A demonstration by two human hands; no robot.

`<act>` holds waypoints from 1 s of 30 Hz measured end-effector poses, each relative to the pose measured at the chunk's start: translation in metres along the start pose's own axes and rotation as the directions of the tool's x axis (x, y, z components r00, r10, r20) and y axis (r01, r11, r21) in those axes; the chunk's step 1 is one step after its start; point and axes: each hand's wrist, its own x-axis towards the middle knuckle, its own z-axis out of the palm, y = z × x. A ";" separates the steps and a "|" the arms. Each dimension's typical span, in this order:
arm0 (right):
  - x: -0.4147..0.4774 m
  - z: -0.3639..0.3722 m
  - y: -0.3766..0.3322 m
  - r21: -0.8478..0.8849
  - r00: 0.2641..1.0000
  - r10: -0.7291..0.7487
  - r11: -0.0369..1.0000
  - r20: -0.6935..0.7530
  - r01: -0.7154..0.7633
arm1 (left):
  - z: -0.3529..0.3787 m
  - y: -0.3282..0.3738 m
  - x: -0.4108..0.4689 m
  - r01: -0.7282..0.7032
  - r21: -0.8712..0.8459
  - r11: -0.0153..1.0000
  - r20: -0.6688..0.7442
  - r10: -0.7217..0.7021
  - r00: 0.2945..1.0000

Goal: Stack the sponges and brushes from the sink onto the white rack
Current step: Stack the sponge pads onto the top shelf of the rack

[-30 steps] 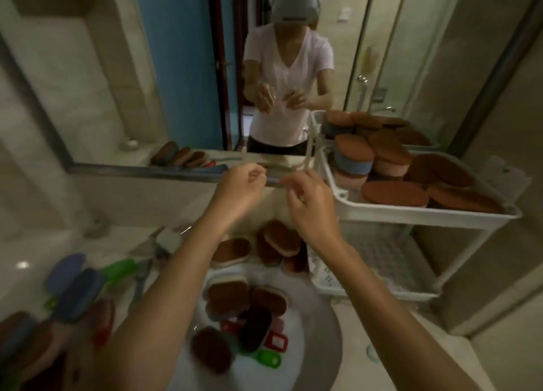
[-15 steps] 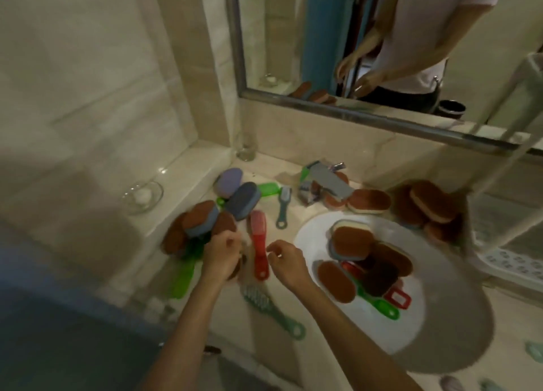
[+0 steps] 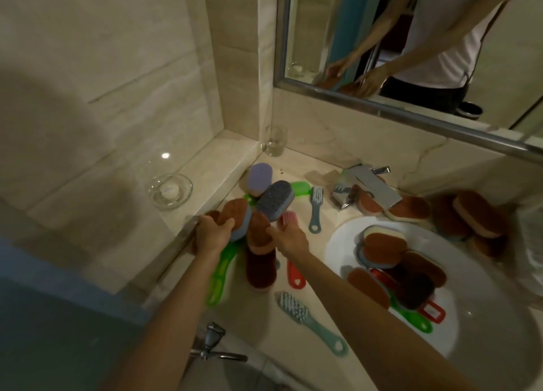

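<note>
My left hand (image 3: pixel 212 234) grips a brown-topped sponge with a blue base (image 3: pixel 236 215) at the left of the counter pile. My right hand (image 3: pixel 289 237) lies over a red brush (image 3: pixel 294 276). Its thumb and fingers pinch the edge of a brown sponge with a pink base (image 3: pixel 258 237). Blue-grey (image 3: pixel 276 199) and lilac (image 3: pixel 260 176) sponges lean behind the pile. The white sink (image 3: pixel 338 237) holds several brown sponges (image 3: pixel 383 245) and red and green brushes (image 3: pixel 432 312). The white rack (image 3: pixel 531 237) is a blur at the right edge.
A teal brush (image 3: pixel 311 323) lies near the counter's front, a grey-blue one (image 3: pixel 316 211) near the chrome tap (image 3: pixel 364 189). More brown sponges (image 3: pixel 470 220) pile right of the tap. A glass tumbler (image 3: pixel 275 140) and a glass dish (image 3: pixel 170 190) stand on the ledge. A mirror hangs above.
My view swung down and left from the rack to the counter. Both hands dropped from the rack's edge to the sponge pile and closed on brown sponges.
</note>
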 end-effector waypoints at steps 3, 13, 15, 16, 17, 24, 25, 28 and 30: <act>0.009 0.008 0.000 0.028 1.000 0.012 1.000 0.002 -0.012 | 0.004 -0.009 0.014 0.071 -0.127 0.989 0.066 -0.063 0.996; 0.007 -0.020 -0.012 0.321 0.998 0.060 0.945 0.018 -0.063 | -0.007 0.025 -0.019 0.014 -0.346 0.938 0.198 0.058 0.979; -0.002 -0.044 -0.014 0.309 0.997 0.062 0.950 -0.038 -0.047 | -0.002 0.040 -0.031 -0.022 -0.393 0.919 0.208 0.112 0.972; -0.008 -0.059 -0.015 0.308 0.996 0.049 0.951 -0.069 -0.025 | 0.002 0.048 -0.038 -0.037 -0.408 0.912 0.217 0.136 0.967; -0.014 -0.074 -0.014 0.314 0.994 0.019 0.949 -0.103 0.014 | 0.009 0.057 -0.044 -0.051 -0.426 0.903 0.221 0.159 0.962; -0.077 -0.204 0.005 0.216 0.812 -0.088 0.942 -0.577 0.255 | 0.079 0.137 -0.115 -0.212 -0.439 0.873 0.335 0.378 0.863; -0.088 -0.224 0.011 0.200 0.775 -0.106 0.936 -0.623 0.289 | 0.092 0.149 -0.130 -0.238 -0.449 0.861 0.351 0.415 0.839; -0.123 -0.282 0.030 0.125 0.671 -0.153 0.930 -0.726 0.346 | 0.132 0.188 -0.180 -0.307 -0.465 0.830 0.418 0.512 0.750; -0.145 -0.320 0.041 0.037 0.585 -0.198 0.931 -0.787 0.364 | 0.157 0.213 -0.217 -0.350 -0.483 0.802 0.453 0.572 0.684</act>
